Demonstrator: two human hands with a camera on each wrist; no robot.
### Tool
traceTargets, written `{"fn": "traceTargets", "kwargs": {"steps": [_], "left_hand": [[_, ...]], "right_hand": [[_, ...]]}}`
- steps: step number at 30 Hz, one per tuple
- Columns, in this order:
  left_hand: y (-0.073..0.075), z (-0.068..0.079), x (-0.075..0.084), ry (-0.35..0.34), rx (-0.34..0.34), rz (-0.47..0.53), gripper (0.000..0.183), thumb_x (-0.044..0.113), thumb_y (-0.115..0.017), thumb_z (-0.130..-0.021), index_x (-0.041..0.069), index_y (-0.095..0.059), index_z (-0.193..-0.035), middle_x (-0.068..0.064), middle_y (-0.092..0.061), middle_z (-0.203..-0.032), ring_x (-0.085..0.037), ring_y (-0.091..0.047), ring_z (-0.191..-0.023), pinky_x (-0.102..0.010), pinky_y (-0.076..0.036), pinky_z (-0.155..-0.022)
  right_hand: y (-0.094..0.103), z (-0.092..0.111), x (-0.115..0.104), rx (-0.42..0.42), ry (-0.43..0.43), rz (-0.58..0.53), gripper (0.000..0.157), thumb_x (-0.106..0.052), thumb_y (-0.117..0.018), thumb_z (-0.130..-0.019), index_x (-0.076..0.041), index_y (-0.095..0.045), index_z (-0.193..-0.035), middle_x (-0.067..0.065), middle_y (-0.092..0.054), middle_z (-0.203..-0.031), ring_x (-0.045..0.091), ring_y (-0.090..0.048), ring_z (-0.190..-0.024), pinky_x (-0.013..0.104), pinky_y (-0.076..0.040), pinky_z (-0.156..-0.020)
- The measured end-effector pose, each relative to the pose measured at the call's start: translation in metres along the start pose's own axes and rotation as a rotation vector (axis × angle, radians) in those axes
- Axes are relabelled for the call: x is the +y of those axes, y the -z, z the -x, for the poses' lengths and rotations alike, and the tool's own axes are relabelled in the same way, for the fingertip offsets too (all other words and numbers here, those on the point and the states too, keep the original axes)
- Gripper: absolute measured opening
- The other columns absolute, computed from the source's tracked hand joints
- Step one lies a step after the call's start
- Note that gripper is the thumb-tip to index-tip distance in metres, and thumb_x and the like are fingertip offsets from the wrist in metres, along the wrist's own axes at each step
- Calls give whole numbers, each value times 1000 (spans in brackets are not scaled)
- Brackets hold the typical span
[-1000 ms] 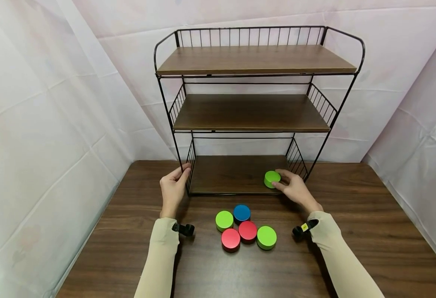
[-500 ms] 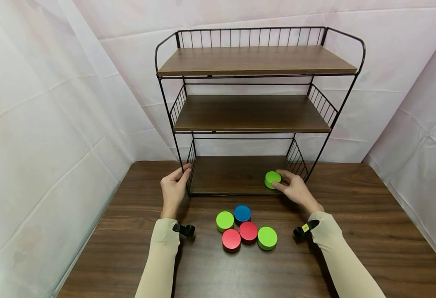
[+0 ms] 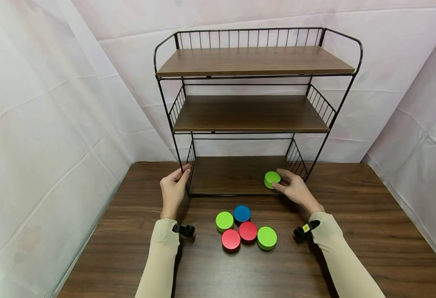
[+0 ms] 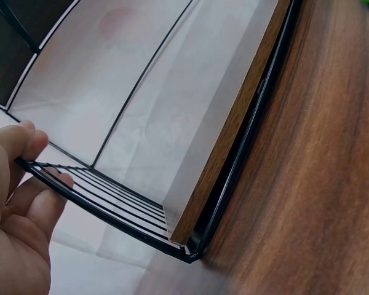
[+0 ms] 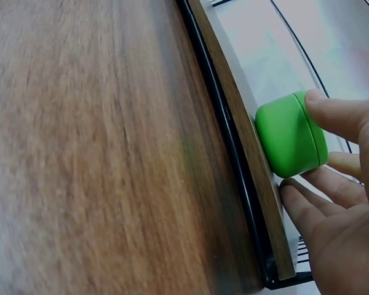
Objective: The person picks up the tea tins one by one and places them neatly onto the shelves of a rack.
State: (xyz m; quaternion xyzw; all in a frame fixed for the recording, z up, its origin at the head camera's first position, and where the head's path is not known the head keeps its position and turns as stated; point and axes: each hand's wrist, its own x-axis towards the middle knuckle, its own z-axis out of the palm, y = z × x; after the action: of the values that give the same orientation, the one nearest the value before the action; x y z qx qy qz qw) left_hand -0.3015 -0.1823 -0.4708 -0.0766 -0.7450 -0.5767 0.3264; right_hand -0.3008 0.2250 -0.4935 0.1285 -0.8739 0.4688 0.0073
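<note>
My right hand [image 3: 297, 191] holds a small green round lidded tin [image 3: 271, 180] between thumb and fingers. This tin stands upright on the bottom shelf [image 3: 233, 176], near its right front corner. In the right wrist view, a lid seam shows on the tin [image 5: 288, 138], and the thumb touches its top edge. My left hand [image 3: 172, 191] pinches the black wire side frame of the three-tier rack [image 3: 251, 128] at lower left. Up close in the left wrist view, thumb and fingers close round that black side bar [image 4: 101, 216].
In front of the rack, on the wooden table [image 3: 128, 248], several tins stand grouped: a blue tin [image 3: 242, 214], two red tins, one a red tin [image 3: 231, 240], and two green tins, one a green tin [image 3: 267, 237]. White cloth [image 3: 54, 124] hangs behind and at both sides.
</note>
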Motion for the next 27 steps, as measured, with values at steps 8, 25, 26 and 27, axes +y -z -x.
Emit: {"fn": "traceTargets", "kwargs": {"steps": [8,25,26,27], "left_hand": [[1,0,-6,24,-13,11,18,20,-73,-88,12,-77,-102,-7,-75,-97,-6,-71,-88,-13,-52,-72],[3,2,22,-12,-18,-21,16,6,-70,-88,0,-76,-102,-17,-74,-95,-22,-72,-87,-11,-51,-70],[3,2,25,-16,-20,-21,16,6,-70,-88,0,-75,-102,-18,-74,-96,-21,-72,-88,-11,-51,-70],[3,2,26,-19,-22,-20,16,5,-70,-88,0,-75,-102,-18,-74,-96,-21,-72,-88,-11,-51,-71]], "right_hand": [[2,6,-6,-2,29,21,79,-40,-71,-87,-3,-36,-147,20,-42,-147,39,-49,-128,48,-45,-101],[9,28,-31,63,93,263,81,-48,-66,-88,-12,-30,-151,18,-37,-150,39,-43,-130,57,-40,-100],[9,29,-33,63,98,271,81,-48,-67,-88,-11,-30,-151,18,-36,-150,39,-44,-130,57,-41,-100],[10,31,-35,58,103,276,82,-47,-67,-88,-11,-29,-151,18,-36,-151,40,-44,-129,57,-41,-100]]}}
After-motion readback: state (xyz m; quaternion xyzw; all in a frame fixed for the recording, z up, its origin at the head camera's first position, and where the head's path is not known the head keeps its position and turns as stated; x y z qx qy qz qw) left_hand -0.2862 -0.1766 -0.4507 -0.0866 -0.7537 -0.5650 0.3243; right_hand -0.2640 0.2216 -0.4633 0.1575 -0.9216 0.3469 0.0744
